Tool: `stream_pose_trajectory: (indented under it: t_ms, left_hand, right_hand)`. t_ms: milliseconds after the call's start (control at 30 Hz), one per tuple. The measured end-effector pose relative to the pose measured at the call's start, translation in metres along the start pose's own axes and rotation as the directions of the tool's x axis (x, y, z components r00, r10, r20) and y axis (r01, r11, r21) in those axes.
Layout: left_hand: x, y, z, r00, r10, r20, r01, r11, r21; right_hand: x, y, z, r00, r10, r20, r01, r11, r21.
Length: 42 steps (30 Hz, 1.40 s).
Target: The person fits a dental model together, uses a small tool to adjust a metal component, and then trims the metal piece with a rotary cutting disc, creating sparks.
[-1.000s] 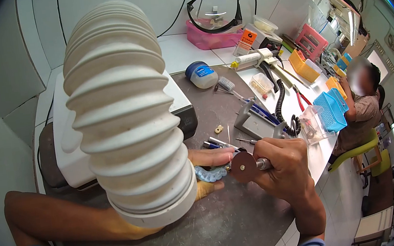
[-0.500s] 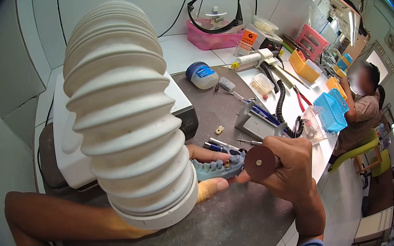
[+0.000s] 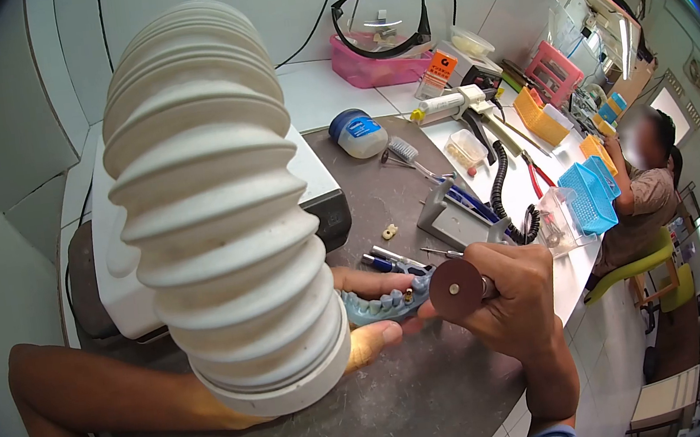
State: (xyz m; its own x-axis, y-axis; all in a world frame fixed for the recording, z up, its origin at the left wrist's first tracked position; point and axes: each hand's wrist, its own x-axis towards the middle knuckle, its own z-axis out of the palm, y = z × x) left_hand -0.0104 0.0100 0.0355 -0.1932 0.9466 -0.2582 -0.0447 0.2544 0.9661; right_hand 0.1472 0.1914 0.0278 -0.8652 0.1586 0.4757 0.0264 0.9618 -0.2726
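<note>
My left hand [image 3: 376, 342] is closed around a blue-grey dental model [image 3: 378, 306], thumb in front and fingers behind. One tooth spot on it shows a small gold-coloured piece [image 3: 409, 296]. A wide white ribbed hose [image 3: 221, 199] hides the left wrist and part of the model. My right hand [image 3: 517, 294] is wrapped round a rotary handpiece [image 3: 489, 287], mostly hidden in the fist. Its round brown disc [image 3: 455, 289] faces me, overlapping the model's right end in this view.
Behind the hands lie pens [image 3: 390, 257], a small tooth-shaped piece [image 3: 389, 231], a brush [image 3: 403, 151] and a blue-labelled jar [image 3: 359, 133]. A grey holder [image 3: 446, 217] stands at the bench's right, near a coiled cord and blue baskets [image 3: 589, 193]. Another person [image 3: 643, 182] sits further right.
The dental model has turned a little, showing more of its tooth tops. The brown disc has shifted slightly left with my right hand. The hose appears slightly further left.
</note>
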Motion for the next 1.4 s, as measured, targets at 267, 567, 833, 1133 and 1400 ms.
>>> stream_pose_trajectory:
  t_ms: [267,567,833,1133,1400]
  left_hand:
    - [0.003,-0.016,-0.001,0.976,0.212,0.053,-0.214,0.977,0.026]
    - [0.002,-0.008,0.000,0.999,-0.034,-0.006,0.032,0.992,-0.126]
    - [0.005,-0.022,0.001,0.984,0.176,-0.023,-0.177,0.982,-0.073]
    - [0.002,-0.019,0.004,0.988,0.141,-0.062,-0.151,0.966,-0.212]
    - [-0.001,-0.017,0.005,0.988,0.124,-0.095,-0.144,0.957,-0.253]
  right_hand:
    - [0.001,0.001,-0.001,0.999,-0.050,0.005,0.050,0.996,-0.067]
    - [0.005,-0.012,-0.005,0.985,0.036,-0.171,-0.008,0.987,0.161]
    - [0.002,-0.011,-0.010,0.997,-0.068,-0.046,0.074,0.988,0.133]
    - [0.000,-0.013,-0.011,0.999,0.000,-0.045,0.008,0.982,0.190]
    - [-0.001,-0.010,-0.008,0.998,0.014,-0.058,0.000,0.971,0.240]
